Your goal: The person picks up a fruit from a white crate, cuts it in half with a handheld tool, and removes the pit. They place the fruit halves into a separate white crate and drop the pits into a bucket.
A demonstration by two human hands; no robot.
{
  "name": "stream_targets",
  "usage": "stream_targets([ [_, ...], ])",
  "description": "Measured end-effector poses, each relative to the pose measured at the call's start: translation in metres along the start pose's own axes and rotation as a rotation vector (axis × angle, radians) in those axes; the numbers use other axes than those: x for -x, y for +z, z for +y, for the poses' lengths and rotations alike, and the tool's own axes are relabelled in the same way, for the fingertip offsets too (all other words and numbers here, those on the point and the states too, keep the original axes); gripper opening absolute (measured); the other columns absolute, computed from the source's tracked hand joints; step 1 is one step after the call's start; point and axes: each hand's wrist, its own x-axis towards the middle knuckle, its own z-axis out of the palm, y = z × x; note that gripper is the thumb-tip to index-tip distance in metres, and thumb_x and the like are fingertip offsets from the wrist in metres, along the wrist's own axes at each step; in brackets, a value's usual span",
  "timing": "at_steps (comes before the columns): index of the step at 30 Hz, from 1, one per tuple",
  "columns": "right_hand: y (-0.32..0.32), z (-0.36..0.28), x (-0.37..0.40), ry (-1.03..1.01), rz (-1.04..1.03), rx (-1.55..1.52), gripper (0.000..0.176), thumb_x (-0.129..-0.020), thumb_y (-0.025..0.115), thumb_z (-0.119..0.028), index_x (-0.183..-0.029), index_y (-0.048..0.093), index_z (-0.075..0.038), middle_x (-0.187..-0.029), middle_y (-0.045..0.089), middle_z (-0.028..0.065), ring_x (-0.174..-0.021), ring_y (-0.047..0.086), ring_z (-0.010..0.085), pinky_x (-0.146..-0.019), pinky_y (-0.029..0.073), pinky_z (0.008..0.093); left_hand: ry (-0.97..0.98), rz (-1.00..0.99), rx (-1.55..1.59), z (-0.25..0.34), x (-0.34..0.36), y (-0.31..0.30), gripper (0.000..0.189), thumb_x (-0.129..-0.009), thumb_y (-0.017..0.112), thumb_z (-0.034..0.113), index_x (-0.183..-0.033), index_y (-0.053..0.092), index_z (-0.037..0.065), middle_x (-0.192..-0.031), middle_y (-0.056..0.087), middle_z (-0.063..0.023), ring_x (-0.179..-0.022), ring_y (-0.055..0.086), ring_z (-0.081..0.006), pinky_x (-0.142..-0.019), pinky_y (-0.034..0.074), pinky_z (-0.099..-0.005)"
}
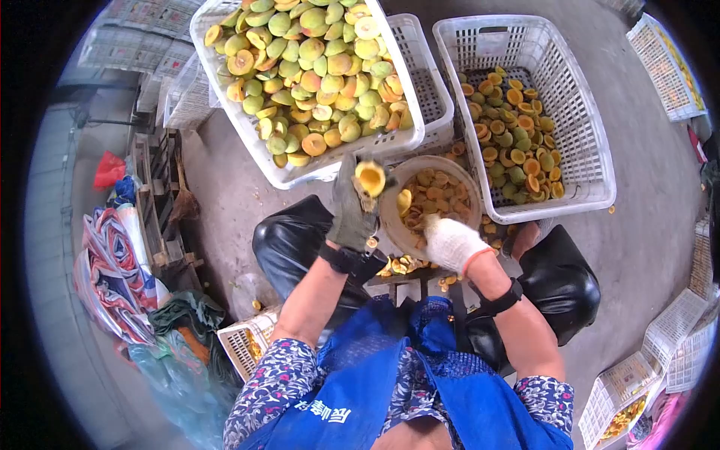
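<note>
My left hand (pixel 351 206), in a dark grey glove, grips a hollowed yellow fruit half (pixel 370 178), perhaps peach or apricot, its cut side facing up. It is just left of a round tub (pixel 391 217) that contains brownish-orange pieces (pixel 442 199). Over the tub's near rim is my right hand (pixel 456 246) in a white knitted glove. Its fingers are curled together, and what they hold, if anything, is blurred. Yellow scraps (pixel 405 265) lie below the tub, between my knees.
Ahead to the left, a white crate (pixel 281 178) is heaped with green-yellow fruit halves. Another white crate (pixel 577 127) at the right has hollowed halves in it. A wooden pallet (pixel 161 217), a broom (pixel 184 199) and crumpled plastic sheets (pixel 112 270) are at the far left.
</note>
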Motion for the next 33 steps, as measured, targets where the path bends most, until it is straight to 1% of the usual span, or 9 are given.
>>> stream_targets([
  [1,0.002,-0.005,0.004,0.466,-0.06,-0.118,0.023,-0.08,0.059,-0.025,-0.089,0.059,-0.003,-0.079,0.065,0.0201,-0.072,0.065,0.0353,-0.064,0.053,0.0433,0.052,0.042,-0.094,0.018,0.004,0.028,0.038,-0.096,0.043,0.038,-0.102,0.058,0.004,-0.092,0.063,-0.0109,-0.084,0.063,-0.0216,-0.078,0.053,-0.0379],
  [4,-0.008,0.001,0.005,0.334,0.018,-0.22,0.022,-0.08,0.054,-0.022,-0.089,0.061,-0.003,-0.08,0.065,0.022,-0.077,0.064,0.0369,-0.068,0.052,0.046,0.106,-0.111,-0.28,0.051,-0.005,0.089,0.041,-0.095,0.045,0.04,-0.11,0.058,0.003,-0.098,0.064,-0.0124,-0.091,0.063,-0.0214,-0.082,0.051,-0.0374],
  [7,0.008,0.017,-0.006,0.25,-0.01,-0.226,0.025,-0.079,0.05,-0.019,-0.093,0.061,-0.002,-0.081,0.064,0.0231,-0.079,0.063,0.0383,-0.072,0.051,0.0467,0.517,-0.219,-1.737,0.085,-0.097,-0.02,0.037,-0.089,0.052,0.037,-0.114,0.057,0.009,-0.105,0.064,-0.0135,-0.099,0.061,-0.0251,-0.084,0.047,-0.0363],
  [10,0.011,0.023,-0.005,0.238,0.043,-0.311,0.028,-0.078,0.047,-0.019,-0.096,0.062,-0.003,-0.084,0.064,0.0233,-0.082,0.062,0.0389,-0.074,0.051,0.0458,0.387,-0.159,-2.796,0.105,-0.118,-0.081,0.028,-0.075,0.059,0.021,-0.101,0.062,0.012,-0.091,0.065,-0.0112,-0.087,0.061,-0.0286,-0.071,0.046,-0.0409],
  [17,-0.01,0.019,-0.01,0.248,0.053,-0.31,0.027,-0.079,0.048,-0.02,-0.095,0.06,-0.002,-0.084,0.064,0.0241,-0.081,0.062,0.0397,-0.072,0.05,0.0465,0.727,-0.281,-2.707,0.101,-0.111,-0.1,0.031,-0.072,0.059,0.018,-0.102,0.064,0.012,-0.092,0.064,-0.0116,-0.086,0.06,-0.0304,-0.077,0.045,-0.0425],
  [22,0.001,0.025,-0.014,0.043,0.225,-0.223,0.028,-0.079,0.051,-0.023,-0.093,0.059,0.0,-0.081,0.063,0.0257,-0.08,0.061,0.0406,-0.071,0.05,0.0466,0.408,-0.232,-2.629,0.105,-0.1,-0.084,0.034,-0.077,0.06,0.019,-0.11,0.06,0.01,-0.104,0.063,-0.0133,-0.09,0.062,-0.031,-0.077,0.048,-0.0406],
  [25,-0.011,0.016,-0.016,0.102,0.228,-0.284,0.023,-0.08,0.053,-0.019,-0.092,0.058,0.0,-0.084,0.063,0.0236,-0.08,0.061,0.0399,-0.07,0.05,0.0461,0.471,-0.061,-2.005,0.12,-0.082,-0.063,0.029,-0.084,0.06,0.018,-0.112,0.057,0.009,-0.1,0.064,-0.0122,-0.087,0.064,-0.0271,-0.068,0.051,-0.04],
  [27,-0.022,0.009,-0.017,-0.049,0.348,-0.142,0.02,-0.079,0.054,-0.016,-0.092,0.058,-0.001,-0.086,0.061,0.0222,-0.08,0.06,0.0391,-0.069,0.05,0.0461,0.063,-0.039,-1.119,0.122,-0.053,-0.018,0.029,-0.088,0.059,0.017,-0.113,0.053,0.003,-0.101,0.063,-0.0119,-0.088,0.064,-0.0217,-0.067,0.054,-0.0343],
  [33,-0.036,-0.013,-0.023,-0.167,0.642,-0.096,0.016,-0.072,0.059,-0.011,-0.086,0.06,-0.004,-0.083,0.057,0.0195,-0.079,0.059,0.0354,-0.065,0.049,0.0434,-0.052,-0.066,-0.203,0.057,-0.021,0.011,0.028,-0.089,0.057,0.009,-0.112,0.046,-0.002,-0.103,0.058,-0.0144,-0.09,0.063,-0.0237,-0.076,0.058,-0.0367],
])
